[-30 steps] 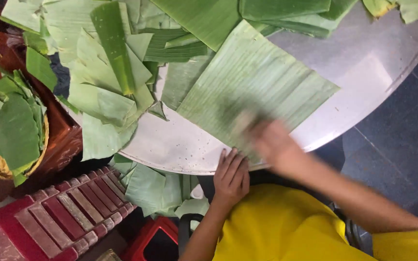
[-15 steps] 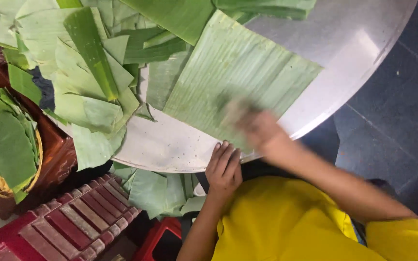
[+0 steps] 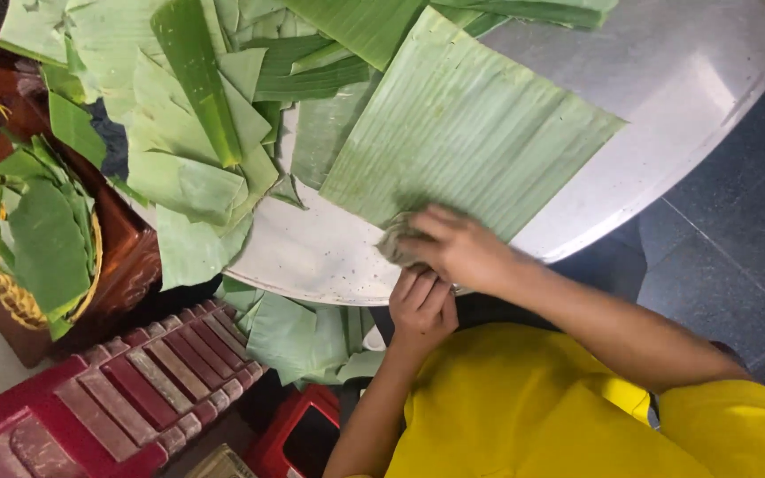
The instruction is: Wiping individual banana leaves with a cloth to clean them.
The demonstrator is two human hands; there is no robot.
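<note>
The person wears a bright yellow top — plain, with no print or pattern that shows — and its soft cloth folds into broad creases across the chest and shoulder. The sleeves are short, so both forearms are bare down to the wrists, and neither the left hand [image 3: 421, 308] nor the right hand [image 3: 459, 248] carries a glove, a ring, a watch or a band that can be made out. The fingernails are short and plain — nothing more of the clothing is visible.
</note>
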